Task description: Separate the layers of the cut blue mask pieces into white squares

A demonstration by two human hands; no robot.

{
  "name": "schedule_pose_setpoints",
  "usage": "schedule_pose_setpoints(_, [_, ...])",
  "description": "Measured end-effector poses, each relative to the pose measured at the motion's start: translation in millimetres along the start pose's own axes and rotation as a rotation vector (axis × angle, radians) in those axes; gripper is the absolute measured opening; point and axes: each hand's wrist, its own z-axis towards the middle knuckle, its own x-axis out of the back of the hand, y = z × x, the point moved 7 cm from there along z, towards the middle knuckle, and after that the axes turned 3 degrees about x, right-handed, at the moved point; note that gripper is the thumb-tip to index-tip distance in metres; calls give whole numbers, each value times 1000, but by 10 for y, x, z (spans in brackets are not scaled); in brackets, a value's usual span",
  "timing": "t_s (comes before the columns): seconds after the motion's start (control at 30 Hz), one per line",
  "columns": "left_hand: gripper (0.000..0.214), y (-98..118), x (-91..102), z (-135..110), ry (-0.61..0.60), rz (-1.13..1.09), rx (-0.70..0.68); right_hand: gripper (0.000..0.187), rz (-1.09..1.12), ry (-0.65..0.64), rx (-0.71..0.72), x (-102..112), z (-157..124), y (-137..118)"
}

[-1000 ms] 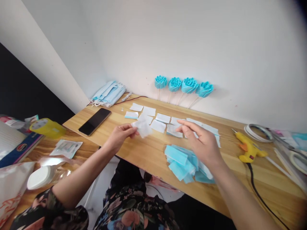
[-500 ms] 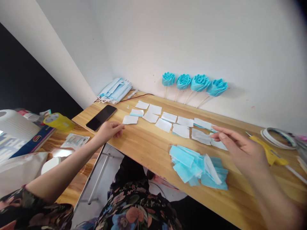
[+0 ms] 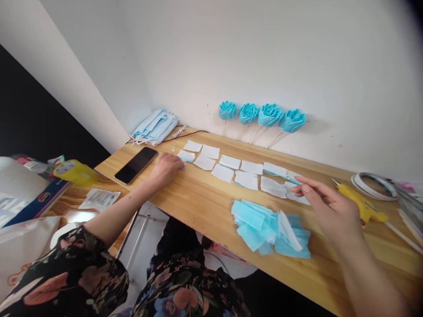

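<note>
Near the desk's left part, my left hand (image 3: 167, 168) is lowered palm down, fingers curled over a small piece of mask fabric whose blue edge peeks out at the fingertips. The rest of that piece is hidden. My right hand (image 3: 325, 204) reaches in from the right, thumb and fingers pinched on the blue edge of a white-and-blue mask fabric piece (image 3: 293, 179). Between the hands, several cut white fabric pieces (image 3: 222, 173) lie in two rough rows. A loose heap of blue fabric pieces (image 3: 254, 226) lies in front, left of my right wrist.
Several blue fabric flowers (image 3: 271, 115) on sticks lean against the wall. A phone (image 3: 136, 165) and a stack of face masks (image 3: 155, 127) are at the left. A yellow glue gun (image 3: 358, 203) and a tape roll (image 3: 373, 186) are at the right.
My left hand has moved forward and right, from beside the leftmost front fabric piece to over it, covering it. My right hand stays pinched in nearly the same place. The view has shifted slightly.
</note>
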Motion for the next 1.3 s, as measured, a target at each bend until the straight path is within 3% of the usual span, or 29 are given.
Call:
schedule_pose_setpoints(0.13, [36, -58, 99, -114, 38, -138, 13, 26, 159, 106, -3, 71, 0, 136])
schedule_pose_setpoints(0.27, [29, 46, 460, -223, 322, -258, 11, 26, 254, 183, 37, 160, 21, 234])
schedule_pose_setpoints(0.37, [33, 361, 715, -236, 488, -269, -65, 22, 200, 167, 88, 195, 38, 230])
schedule_pose_setpoints(0.5, [33, 973, 742, -113, 392, -419, -232, 32, -6, 45, 164, 180, -74, 21])
schedule_pose_setpoints(0.67, [23, 1683, 475, 36, 195, -509, -496, 23, -327, -187, 317, 137, -423, -251])
schedule_pose_setpoints(0.83, [23, 2192, 211, 54, 6, -472, -717, 14, -439, -207, 389, 262, -704, -242])
schedule_pose_setpoints(0.97, [20, 2292, 99, 103, -49, -442, -757, 12, -430, -168, 482, 221, -880, -370])
schedule_pose_setpoints(1.13, [16, 2173, 29, 174, -69, -526, -662, 12, -422, -265, 587, -131, -1042, -566])
schedule_pose_setpoints(1.3, [18, 2191, -168, 219, -157, -525, -601, 12, -479, -352, 619, -373, -1102, -524])
